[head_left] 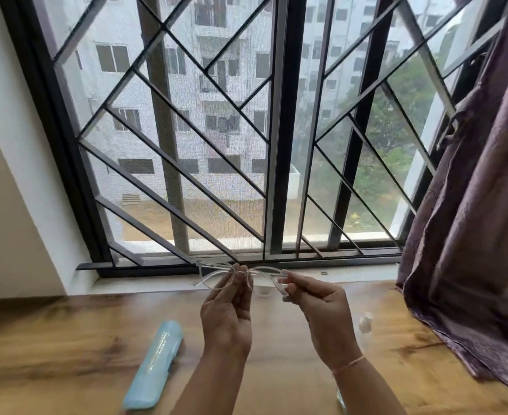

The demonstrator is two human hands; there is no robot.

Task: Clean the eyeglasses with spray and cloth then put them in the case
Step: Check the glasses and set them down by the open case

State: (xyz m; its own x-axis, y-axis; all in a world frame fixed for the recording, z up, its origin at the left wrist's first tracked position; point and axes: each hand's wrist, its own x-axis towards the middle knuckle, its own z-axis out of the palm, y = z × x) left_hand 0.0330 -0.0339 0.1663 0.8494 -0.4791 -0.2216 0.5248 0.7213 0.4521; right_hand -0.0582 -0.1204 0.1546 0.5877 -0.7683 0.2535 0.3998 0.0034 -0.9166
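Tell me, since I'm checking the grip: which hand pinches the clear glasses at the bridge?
The left hand; its fingers meet the glasses at the middle, while the right hand holds the outer end by the temple.

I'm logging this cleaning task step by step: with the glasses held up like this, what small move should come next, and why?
Probably fold the temples in. Both hands, left and right, hold the clear eyeglasses up at the window, seemingly inspecting them, and the blue case lies shut on the wooden table.

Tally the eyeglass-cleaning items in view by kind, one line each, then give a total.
Clear-framed eyeglasses, held up by both hands: 1
Light blue eyeglass case, closed, lying on the wooden table: 1
Small white bottle, blurred, probably the spray: 1
Cleaning cloth: 0 clearly visible
Total: 3
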